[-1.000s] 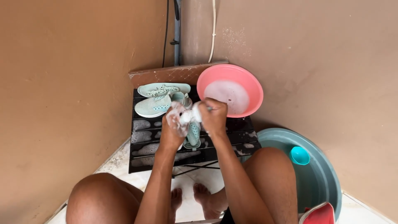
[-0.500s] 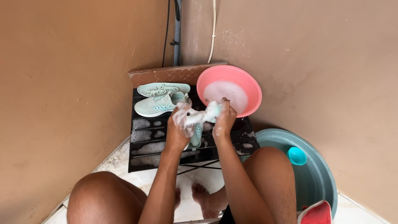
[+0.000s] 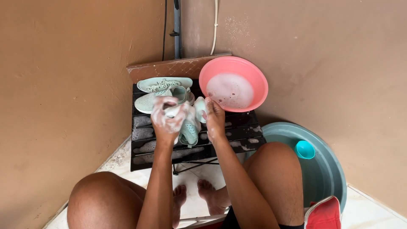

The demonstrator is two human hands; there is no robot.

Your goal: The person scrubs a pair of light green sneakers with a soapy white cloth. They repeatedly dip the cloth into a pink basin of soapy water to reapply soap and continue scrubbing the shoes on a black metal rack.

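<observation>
A broad grey-green plastic tub (image 3: 326,178) sits on the tiled floor at the right, a small turquoise cup (image 3: 305,149) inside it. Left of it stands a low black slatted table (image 3: 144,148), wet and streaked with foam. A round pink basin (image 3: 254,74) of sudsy water rests on its far right corner. Two mint-green knitted sneakers (image 3: 159,91) lie side by side at the table's back. Over the middle, a third mint sneaker (image 3: 190,129) hangs sole-outward between the hands. The lathered left hand (image 3: 168,118) closes around its upper; the right hand (image 3: 214,118) grips its side, fingers curled.
</observation>
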